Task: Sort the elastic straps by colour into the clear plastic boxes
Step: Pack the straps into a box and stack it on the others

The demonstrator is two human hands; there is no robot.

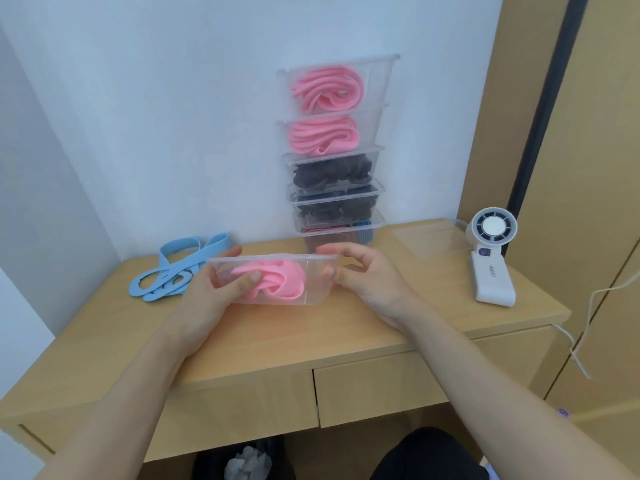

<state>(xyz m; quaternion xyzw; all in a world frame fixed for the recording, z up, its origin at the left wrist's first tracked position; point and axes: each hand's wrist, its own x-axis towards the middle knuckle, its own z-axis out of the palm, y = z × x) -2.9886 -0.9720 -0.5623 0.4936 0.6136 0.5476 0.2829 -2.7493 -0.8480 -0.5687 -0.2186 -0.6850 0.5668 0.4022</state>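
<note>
Front box (pixel 313 289) is see-through plastic, with the bubblegum-pink straps (pixel 277 280) showing through it. The stack of boxes (pixel 376 97) at 12 o'clock is clear too: pink bundles (pixel 329 88) in the top two, dark brown-black ones (pixel 332 174) in the next two, and bits of red and blue in the bottom one. Loose straps (pixel 180 268) at 9 o'clock are plain sky blue. Desk (pixel 311 341) is light honey wood. Fan (pixel 491 258) at 3 o'clock is white with dark vents. Wall (pixel 156 116) is pale bluish white, wardrobe (pixel 588 133) is tan with a black strip (pixel 548 98).

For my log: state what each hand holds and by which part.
Both hold one clear plastic box of pink straps: the left hand grips its left end, the right hand pinches its right end.
</note>
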